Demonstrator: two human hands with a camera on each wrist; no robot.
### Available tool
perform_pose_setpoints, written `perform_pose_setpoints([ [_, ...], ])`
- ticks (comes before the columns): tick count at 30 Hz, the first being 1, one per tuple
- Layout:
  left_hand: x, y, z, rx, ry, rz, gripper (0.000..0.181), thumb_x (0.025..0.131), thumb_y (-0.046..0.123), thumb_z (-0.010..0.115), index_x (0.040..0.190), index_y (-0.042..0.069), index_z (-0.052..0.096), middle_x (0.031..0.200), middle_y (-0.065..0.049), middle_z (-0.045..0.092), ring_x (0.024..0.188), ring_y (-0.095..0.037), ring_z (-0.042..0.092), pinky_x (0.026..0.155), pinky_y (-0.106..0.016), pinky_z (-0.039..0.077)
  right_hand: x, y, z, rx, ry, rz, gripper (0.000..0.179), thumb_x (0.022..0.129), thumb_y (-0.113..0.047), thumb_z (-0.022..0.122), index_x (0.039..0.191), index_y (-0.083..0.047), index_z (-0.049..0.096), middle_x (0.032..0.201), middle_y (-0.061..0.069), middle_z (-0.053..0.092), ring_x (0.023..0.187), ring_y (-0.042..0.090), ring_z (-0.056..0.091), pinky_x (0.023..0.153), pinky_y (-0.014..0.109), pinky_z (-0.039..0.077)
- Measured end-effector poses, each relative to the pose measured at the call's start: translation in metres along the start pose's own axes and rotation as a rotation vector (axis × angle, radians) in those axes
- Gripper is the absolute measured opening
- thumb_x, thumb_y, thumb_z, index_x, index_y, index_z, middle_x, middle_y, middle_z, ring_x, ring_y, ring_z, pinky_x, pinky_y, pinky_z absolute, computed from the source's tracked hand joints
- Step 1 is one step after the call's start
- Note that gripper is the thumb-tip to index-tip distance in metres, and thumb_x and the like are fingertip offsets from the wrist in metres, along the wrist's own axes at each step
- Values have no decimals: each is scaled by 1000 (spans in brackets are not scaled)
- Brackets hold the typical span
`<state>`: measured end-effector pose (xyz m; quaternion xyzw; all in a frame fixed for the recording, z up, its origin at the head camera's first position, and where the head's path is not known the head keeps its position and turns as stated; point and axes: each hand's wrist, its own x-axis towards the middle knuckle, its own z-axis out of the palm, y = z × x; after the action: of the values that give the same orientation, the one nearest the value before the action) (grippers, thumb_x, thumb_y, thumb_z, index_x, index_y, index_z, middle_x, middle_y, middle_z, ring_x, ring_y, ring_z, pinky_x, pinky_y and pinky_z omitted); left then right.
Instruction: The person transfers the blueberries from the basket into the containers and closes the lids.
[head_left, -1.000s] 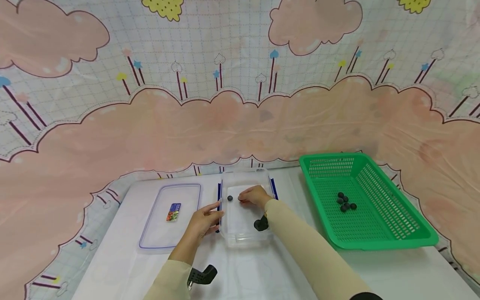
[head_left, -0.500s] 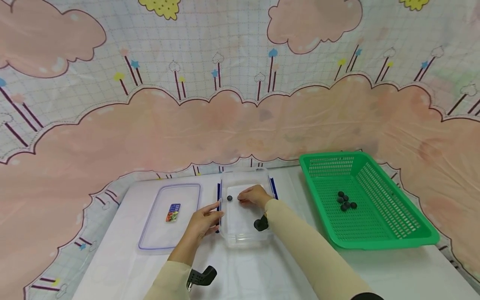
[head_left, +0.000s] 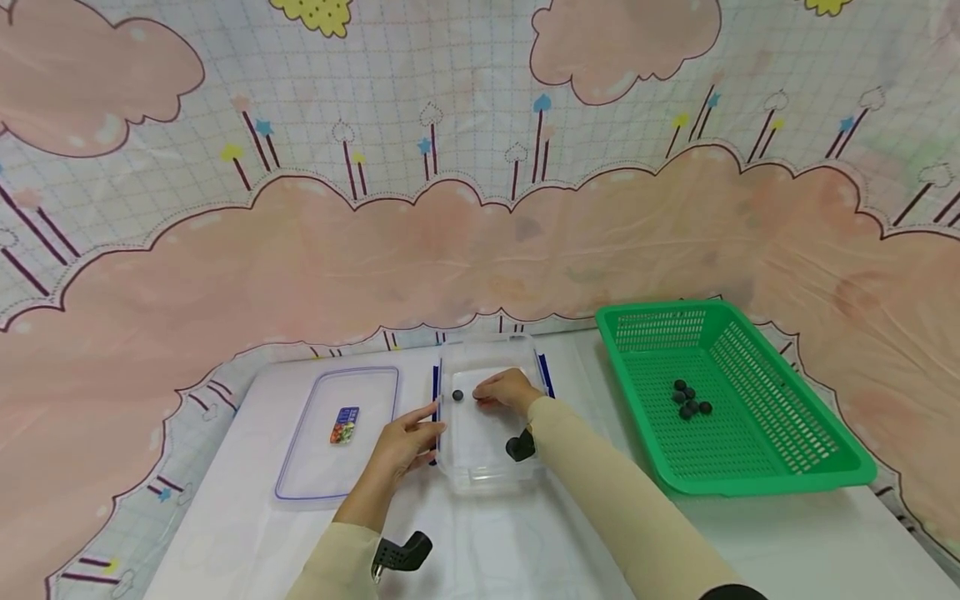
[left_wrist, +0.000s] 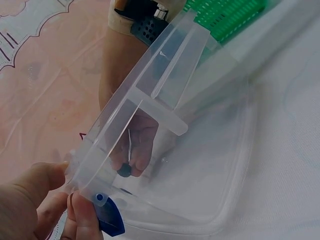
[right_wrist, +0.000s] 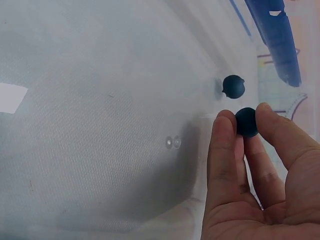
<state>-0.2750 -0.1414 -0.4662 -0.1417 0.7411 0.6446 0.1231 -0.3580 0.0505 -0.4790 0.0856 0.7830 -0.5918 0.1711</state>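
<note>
A clear plastic food container with blue side clips stands on the white table. My left hand holds its left wall, thumb and fingers at the rim beside a blue clip in the left wrist view. Over the container's inside, my right hand pinches a dark blue blueberry between thumb and fingertips. Another blueberry lies in the container near its left wall, just beyond the held one in the right wrist view. Seen through the clear wall, the held blueberry hangs from the fingertips.
Left of the container lies its clear lid with a bluish rim and a colourful label. A green slotted basket on the right holds several blueberries. Behind the table hangs a patterned cloth.
The head view has shifted very slightly. Both hands and the blueberries stay where they are relative to the container.
</note>
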Motion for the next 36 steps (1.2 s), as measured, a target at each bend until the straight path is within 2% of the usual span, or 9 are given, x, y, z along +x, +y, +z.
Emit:
perform_pose_setpoints([
  [7, -1, 1, 0, 4, -2, -3, 49, 91, 14, 71, 138, 11, 58, 104, -8, 63, 83, -15, 60, 68, -23, 57, 0, -2, 0, 1, 2, 7, 24, 89, -9, 72, 109, 4, 72, 104, 15, 74, 78, 12, 70, 83, 28, 58],
  [12, -1, 3, 0, 6, -1, 2, 49, 91, 13, 70, 138, 11, 58, 105, -8, 63, 84, -16, 61, 66, -22, 57, 1, -4, -2, -42, 5, 14, 26, 91, -17, 71, 111, -1, 73, 107, 11, 74, 85, 13, 70, 89, 29, 55],
  [17, 0, 1, 0, 5, 4, -7, 48, 91, 12, 71, 137, 11, 58, 105, -8, 65, 83, -14, 61, 65, -21, 57, 3, -8, -6, 35, -23, -56, 29, 93, -15, 68, 115, 4, 68, 116, 16, 70, 103, 25, 69, 90, 30, 56],
  [21, -1, 0, 0, -1, 5, -9, 48, 91, 12, 70, 137, 10, 59, 103, -7, 65, 82, -14, 62, 66, -22, 57, 0, -20, -20, 100, -68, -119, 34, 94, -11, 66, 122, 7, 63, 124, 21, 65, 114, 31, 64, 93, 31, 54],
  [25, -1, 0, -1, -10, 6, -1, 48, 91, 12, 70, 137, 9, 58, 100, -6, 65, 79, -13, 61, 64, -20, 56, -6, -38, -52, 99, -101, -163, 38, 97, -12, 62, 130, 7, 57, 133, 22, 59, 123, 33, 58, 101, 34, 50],
  [30, -2, 0, -2, -13, 5, -7, 48, 91, 11, 70, 137, 10, 58, 100, -5, 66, 77, -11, 60, 62, -19, 55, -16, -51, -109, 100, -128, -251, 43, 102, -6, 51, 140, 13, 43, 144, 30, 44, 132, 39, 47, 110, 40, 41],
  [36, -2, 1, -1, -10, 1, -9, 48, 91, 12, 70, 138, 11, 58, 100, -5, 64, 76, -11, 60, 63, -19, 56, -44, -44, -191, 89, -56, -288, 51, 105, -10, 45, 148, 12, 29, 153, 29, 31, 140, 41, 35, 116, 45, 31],
])
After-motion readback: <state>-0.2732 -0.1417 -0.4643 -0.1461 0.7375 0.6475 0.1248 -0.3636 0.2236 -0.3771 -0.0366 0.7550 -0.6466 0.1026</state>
